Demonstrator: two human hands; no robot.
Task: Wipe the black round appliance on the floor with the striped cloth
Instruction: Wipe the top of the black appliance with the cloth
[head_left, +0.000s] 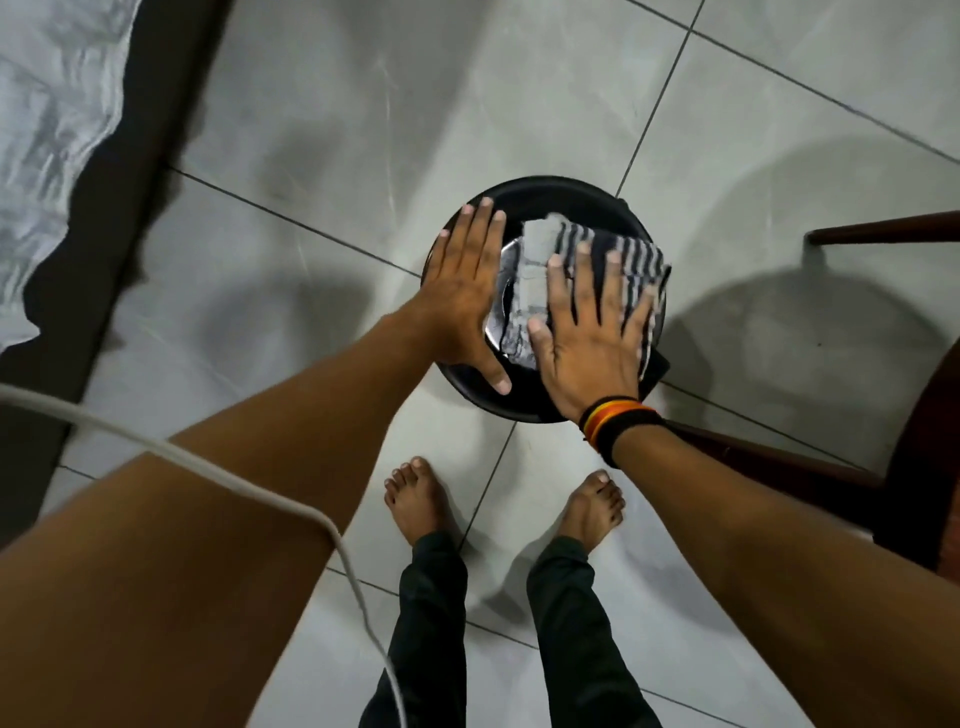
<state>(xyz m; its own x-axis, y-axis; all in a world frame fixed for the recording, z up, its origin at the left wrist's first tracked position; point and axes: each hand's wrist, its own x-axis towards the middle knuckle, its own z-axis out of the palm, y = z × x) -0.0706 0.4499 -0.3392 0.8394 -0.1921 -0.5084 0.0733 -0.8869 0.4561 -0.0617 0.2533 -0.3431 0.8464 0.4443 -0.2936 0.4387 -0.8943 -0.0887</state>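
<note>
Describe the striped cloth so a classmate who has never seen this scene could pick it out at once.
Find the grey tiled floor, then the black round appliance standing on it in front of the person's bare feet. Spread across its top, pressed flat under the right hand, lies the striped cloth. Its dark and pale stripes set it apart from everything around it.

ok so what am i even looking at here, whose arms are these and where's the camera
The camera sits on a person's head, looking down, so the arms and bare feet are their own. On the tiled floor stands a black round appliance. The right hand, with bands at the wrist, lies flat with spread fingers on a striped cloth spread over the top of the appliance. The left hand lies flat on the appliance's left side, seemingly steadying it. Neither hand grips anything. A white cable hangs close to the lens, and dark wooden furniture shows at right.
</note>
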